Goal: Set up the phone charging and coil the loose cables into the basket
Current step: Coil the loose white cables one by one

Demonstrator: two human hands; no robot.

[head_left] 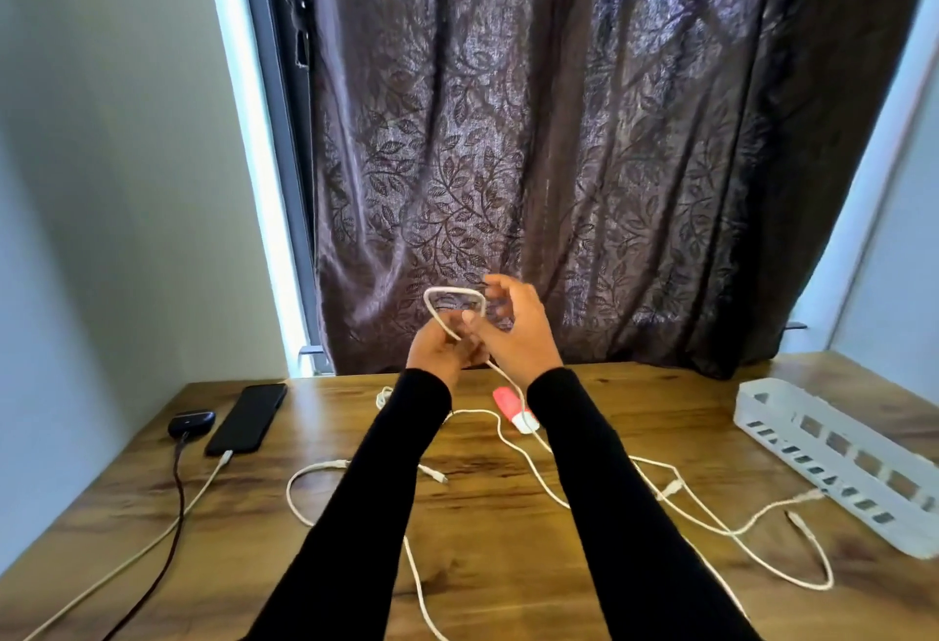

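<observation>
My left hand (438,352) and my right hand (513,330) are raised together above the far edge of the wooden table (508,528). Both grip a white cable (449,292) that forms a small loop above the hands; its tail drops down to the table. Several more loose white cables (711,523) lie spread over the middle and right of the table. A black phone (247,418) lies at the left with a white cable plugged into its near end. A white slotted basket (833,447) stands at the right edge.
A black earbud case (191,423) with a dark cable sits left of the phone. A pink and white small object (514,409) lies between my forearms. A dark leaf-patterned curtain (559,158) hangs behind the table. Walls close both sides.
</observation>
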